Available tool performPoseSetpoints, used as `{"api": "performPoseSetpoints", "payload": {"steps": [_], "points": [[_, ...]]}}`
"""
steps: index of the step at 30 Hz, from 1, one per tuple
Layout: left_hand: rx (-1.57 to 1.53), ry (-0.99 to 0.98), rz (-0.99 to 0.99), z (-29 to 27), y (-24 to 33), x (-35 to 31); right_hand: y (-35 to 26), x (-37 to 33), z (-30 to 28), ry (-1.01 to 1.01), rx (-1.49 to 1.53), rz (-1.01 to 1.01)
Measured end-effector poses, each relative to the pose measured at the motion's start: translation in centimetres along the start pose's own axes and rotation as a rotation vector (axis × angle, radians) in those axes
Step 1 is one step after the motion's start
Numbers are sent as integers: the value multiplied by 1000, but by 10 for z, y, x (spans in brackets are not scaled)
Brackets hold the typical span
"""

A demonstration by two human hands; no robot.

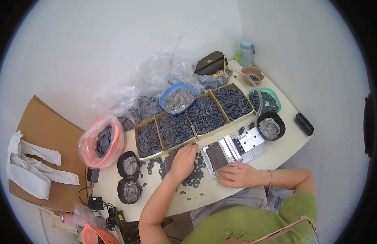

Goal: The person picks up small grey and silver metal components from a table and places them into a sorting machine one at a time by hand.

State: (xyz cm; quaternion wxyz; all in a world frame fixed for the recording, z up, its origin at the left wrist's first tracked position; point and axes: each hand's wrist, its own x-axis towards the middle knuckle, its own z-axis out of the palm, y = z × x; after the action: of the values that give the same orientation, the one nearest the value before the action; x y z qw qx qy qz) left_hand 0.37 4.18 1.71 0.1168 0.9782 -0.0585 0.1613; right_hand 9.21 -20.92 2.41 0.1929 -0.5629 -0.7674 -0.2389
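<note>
My left hand hovers over a loose pile of small dark grey curved parts, close to the front wall of a divided cardboard box. Its fingers are drawn together; whatever is at their tips is too small to make out. To the right, a metal fixture bears a dark rectangular block. My right hand is closed at the near end of this fixture, with a bracelet on the wrist. What its fingertips hold is hidden.
Two black bowls of thin metal pins stand left, another black bowl right. A blue basin sits on the box's back edge. A pink bag-lined basket, green tray, black case and adapters surround the work area.
</note>
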Motion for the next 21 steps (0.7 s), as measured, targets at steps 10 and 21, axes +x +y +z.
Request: {"api": "performPoseSetpoints", "payload": {"steps": [10,21], "points": [[-81,123,67,-2,78,-19,131,77,26,128,628,796],[346,-76,125,18,96,-7,224,9,7,-240,146,765]]}}
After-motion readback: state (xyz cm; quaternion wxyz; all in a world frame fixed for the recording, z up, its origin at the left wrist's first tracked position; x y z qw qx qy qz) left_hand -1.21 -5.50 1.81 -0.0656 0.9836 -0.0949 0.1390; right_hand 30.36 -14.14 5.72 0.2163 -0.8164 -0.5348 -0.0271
